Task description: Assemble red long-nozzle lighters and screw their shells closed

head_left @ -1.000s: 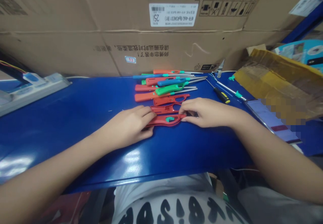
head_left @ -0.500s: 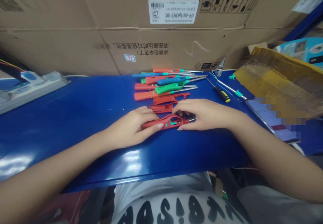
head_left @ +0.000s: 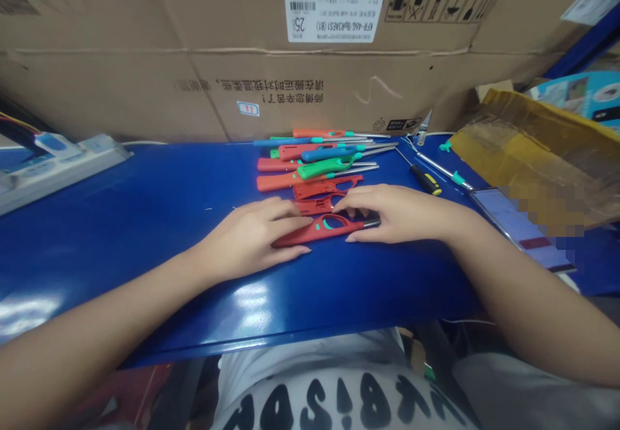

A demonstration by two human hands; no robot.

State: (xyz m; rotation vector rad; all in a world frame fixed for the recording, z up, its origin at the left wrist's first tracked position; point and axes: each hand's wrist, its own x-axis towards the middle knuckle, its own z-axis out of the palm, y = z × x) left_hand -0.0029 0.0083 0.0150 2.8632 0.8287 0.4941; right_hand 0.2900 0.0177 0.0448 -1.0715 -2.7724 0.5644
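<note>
A red long-necked lighter [head_left: 323, 228] with a teal trigger lies crosswise on the blue table between my hands. My left hand [head_left: 256, 231] is closed around its handle end, thumb along the near side. At the other end, my right hand [head_left: 387, 214] holds the metal tube, most of which its fingers hide. Just behind are two red half shells of lighters, a nearer one [head_left: 314, 206] partly covered by my hands and a farther one [head_left: 320, 188]. Beyond them lies a pile of finished-looking lighters, among them a green one [head_left: 327, 168] and an orange-red one [head_left: 278, 182].
A screwdriver [head_left: 426, 179], a loose metal tube with a teal piece [head_left: 443, 170] and a phone-like device [head_left: 523, 226] lie at the right, beside a yellow-taped carton [head_left: 533, 152]. A power strip [head_left: 68, 168] stands at the left. Cardboard [head_left: 145, 94] walls the back.
The lighter has rolled so its broad side and trigger show differently. My left fingers have moved over the top of the handle; my right hand stays at the tube.
</note>
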